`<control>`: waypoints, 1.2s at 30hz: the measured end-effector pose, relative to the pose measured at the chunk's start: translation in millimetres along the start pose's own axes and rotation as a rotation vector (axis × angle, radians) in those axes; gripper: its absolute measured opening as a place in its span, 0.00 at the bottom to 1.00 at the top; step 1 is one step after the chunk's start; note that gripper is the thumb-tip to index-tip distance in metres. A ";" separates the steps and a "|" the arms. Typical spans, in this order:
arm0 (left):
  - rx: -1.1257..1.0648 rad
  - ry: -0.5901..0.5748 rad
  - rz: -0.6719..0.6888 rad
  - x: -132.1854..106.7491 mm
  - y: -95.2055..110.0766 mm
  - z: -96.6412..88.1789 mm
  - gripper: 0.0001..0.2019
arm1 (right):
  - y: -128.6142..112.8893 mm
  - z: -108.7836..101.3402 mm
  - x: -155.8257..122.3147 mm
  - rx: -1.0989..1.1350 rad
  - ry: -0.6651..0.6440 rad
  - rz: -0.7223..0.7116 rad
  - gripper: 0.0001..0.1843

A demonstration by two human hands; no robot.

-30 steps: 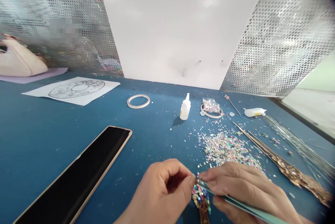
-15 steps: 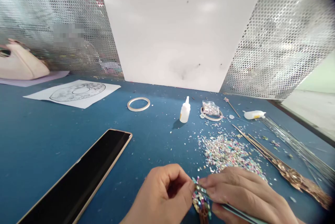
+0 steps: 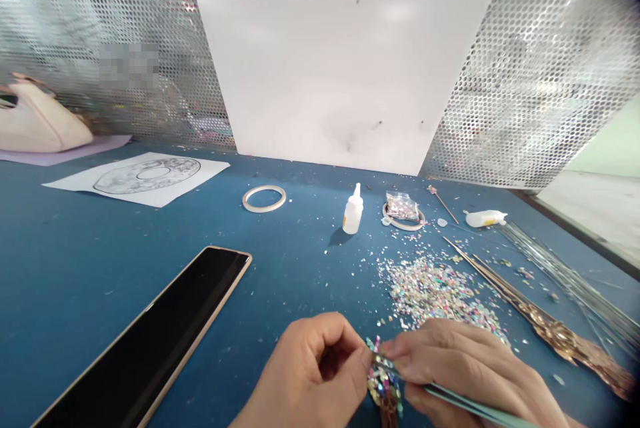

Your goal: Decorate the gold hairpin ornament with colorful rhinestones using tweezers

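Observation:
My left hand point(image 3: 310, 378) is curled at the bottom centre, its thumb and forefinger pinched against a small ornament covered in coloured sequins point(image 3: 383, 385). My right hand point(image 3: 470, 371) is closed round pale green tweezers point(image 3: 465, 401), whose tips meet the top of the ornament. Both hands rest low over the blue table point(image 3: 90, 261). Just beyond my right hand lies a heap of loose coloured sequins point(image 3: 433, 291).
A dark phone point(image 3: 150, 341) lies at the left front. Further back are a printed sheet point(image 3: 143, 176), a tape ring point(image 3: 264, 199), an upright glue bottle point(image 3: 353, 211), a sequin bag point(image 3: 401, 207), a lying glue bottle point(image 3: 484, 218), gold sticks point(image 3: 540, 325) and wires point(image 3: 575, 281). A white board point(image 3: 345, 68) leans on perforated metal.
The view has tilted up slightly, so the hands sit lower in frame. My hands stay pinched on the ornament and tweezers with hardly any movement.

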State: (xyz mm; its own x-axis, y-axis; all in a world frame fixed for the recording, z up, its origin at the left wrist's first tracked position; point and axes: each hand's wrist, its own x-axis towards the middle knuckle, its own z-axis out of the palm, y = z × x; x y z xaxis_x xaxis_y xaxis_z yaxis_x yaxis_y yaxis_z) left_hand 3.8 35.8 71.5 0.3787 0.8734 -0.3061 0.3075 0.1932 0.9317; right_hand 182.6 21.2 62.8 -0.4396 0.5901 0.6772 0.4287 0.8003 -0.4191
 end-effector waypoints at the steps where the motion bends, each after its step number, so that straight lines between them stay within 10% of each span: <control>1: -0.006 0.002 0.004 -0.2 0.1 0.1 0.14 | 0.4 0.1 -0.5 0.010 -0.003 -0.001 0.05; 36: -0.003 -0.021 0.041 0.7 -2.2 0.3 0.13 | 4.0 -5.9 6.7 -0.010 -0.032 -0.078 0.07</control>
State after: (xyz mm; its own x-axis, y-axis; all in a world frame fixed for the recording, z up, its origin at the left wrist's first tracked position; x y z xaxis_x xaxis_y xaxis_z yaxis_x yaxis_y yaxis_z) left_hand 3.7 35.9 69.3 0.4090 0.8712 -0.2715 0.2886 0.1587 0.9442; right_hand 186.0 27.8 69.2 -0.4974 0.5289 0.6876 0.3996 0.8432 -0.3596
